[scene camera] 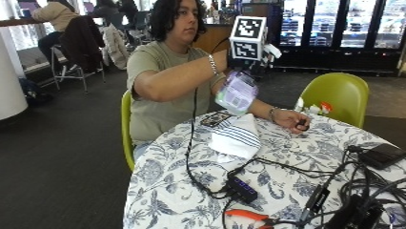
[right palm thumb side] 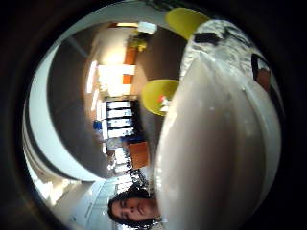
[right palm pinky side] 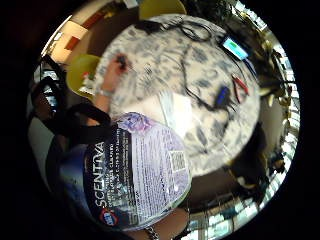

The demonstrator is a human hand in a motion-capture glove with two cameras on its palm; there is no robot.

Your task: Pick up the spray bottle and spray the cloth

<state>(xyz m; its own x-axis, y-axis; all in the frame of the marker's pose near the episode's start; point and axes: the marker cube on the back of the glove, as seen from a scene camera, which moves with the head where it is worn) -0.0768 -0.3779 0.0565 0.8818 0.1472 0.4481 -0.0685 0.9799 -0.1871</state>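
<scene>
With our right hand (scene camera: pixel 252 64) fingers gripping the spray bottle (scene camera: pixel 237 92) high above the cloth (scene camera: pixel 238 136), mist may drift onto the worktop (scene camera: pixel 171 191) electronics.

The spray bottle (right palm pinky side: pixel 137 172) label reads "SCENTIVA"

Spray bottle (scene camera: pixel 237 91) with purple-and-white label, held up in the gloved right hand (scene camera: pixel 248 67), tilted, base pointing down at the cloth, white striped cloth (scene camera: pixel 236 135) lying crumpled on the table below the grip
</scene>
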